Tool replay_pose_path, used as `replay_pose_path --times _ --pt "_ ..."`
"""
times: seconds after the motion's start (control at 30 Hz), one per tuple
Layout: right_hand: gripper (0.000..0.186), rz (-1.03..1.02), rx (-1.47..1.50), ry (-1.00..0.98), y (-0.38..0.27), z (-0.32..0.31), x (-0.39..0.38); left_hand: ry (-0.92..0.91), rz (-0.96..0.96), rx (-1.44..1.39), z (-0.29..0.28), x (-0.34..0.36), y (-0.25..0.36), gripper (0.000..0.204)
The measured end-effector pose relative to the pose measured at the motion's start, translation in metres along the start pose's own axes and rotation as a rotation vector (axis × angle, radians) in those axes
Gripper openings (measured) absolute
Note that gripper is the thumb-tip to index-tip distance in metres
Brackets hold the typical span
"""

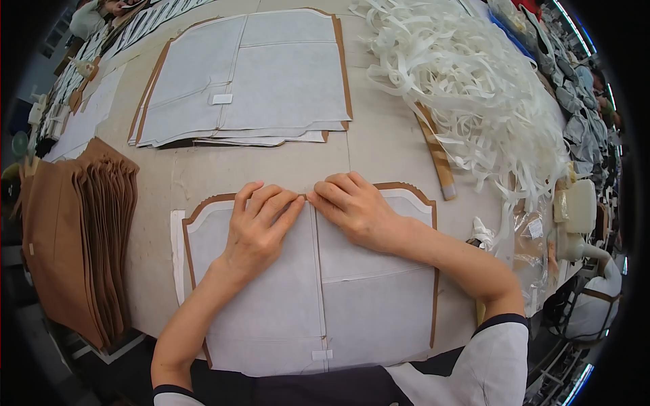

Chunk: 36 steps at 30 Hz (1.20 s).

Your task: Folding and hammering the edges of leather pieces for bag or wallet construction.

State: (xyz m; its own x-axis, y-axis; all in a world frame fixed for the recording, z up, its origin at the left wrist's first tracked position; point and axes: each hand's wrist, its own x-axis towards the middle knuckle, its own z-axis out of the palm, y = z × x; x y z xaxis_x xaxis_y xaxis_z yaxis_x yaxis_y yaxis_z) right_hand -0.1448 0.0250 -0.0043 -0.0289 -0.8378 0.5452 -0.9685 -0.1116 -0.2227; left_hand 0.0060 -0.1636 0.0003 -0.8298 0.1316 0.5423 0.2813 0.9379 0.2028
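Observation:
In front of me lies a sewn panel of brown fabric (379, 304), its pale grey-white backing facing up and a brown border along its curved edges. A seam runs down its middle. My left hand (261, 220) and my right hand (359, 211) meet at the far edge, on either side of that seam. The left fingers are bent over the edge, with thumb and forefinger pinched close to the seam. The right fingers are curled together on the edge. The fingertips partly hide the edge being gripped.
Beyond the panel lies a stack of similar backed panels (284, 81). Folded brown fabric pieces (74, 243) stand bunched at the left. At the far right are a tangled heap of white tape strips (467, 88), a brown tube (437, 152) and a clear plastic bag (531, 243).

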Motion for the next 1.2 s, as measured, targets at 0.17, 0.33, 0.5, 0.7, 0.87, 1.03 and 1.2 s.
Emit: replay_pose_path --times 0.17,0.33,0.5,0.7,0.87,1.03,1.2 --pt "0.027 0.309 0.303 -0.021 0.004 -0.009 0.000 -0.016 -0.005 -0.012 0.001 -0.004 0.009 0.039" --pt "0.031 0.349 0.275 -0.050 0.002 -0.018 -0.005 -0.043 -0.013 0.033 -0.002 -0.007 0.012 0.036" --pt "0.032 0.304 0.264 -0.022 -0.008 -0.014 0.005 -0.035 -0.005 0.026 -0.001 -0.006 0.013 0.035" --pt "0.035 0.167 0.091 -0.037 -0.004 -0.008 0.000 -0.036 -0.009 0.019 -0.001 -0.004 0.013 0.033" --pt "0.038 0.334 0.315 0.005 -0.002 -0.008 0.002 -0.049 0.020 0.048 -0.002 -0.003 0.013 0.032" --pt "0.031 0.037 -0.043 -0.081 -0.004 -0.003 0.001 -0.044 0.040 0.061 -0.001 -0.006 0.013 0.032" --pt "0.031 0.033 -0.080 -0.061 -0.007 -0.001 0.001 -0.039 0.008 0.001 -0.002 -0.005 0.014 0.036"
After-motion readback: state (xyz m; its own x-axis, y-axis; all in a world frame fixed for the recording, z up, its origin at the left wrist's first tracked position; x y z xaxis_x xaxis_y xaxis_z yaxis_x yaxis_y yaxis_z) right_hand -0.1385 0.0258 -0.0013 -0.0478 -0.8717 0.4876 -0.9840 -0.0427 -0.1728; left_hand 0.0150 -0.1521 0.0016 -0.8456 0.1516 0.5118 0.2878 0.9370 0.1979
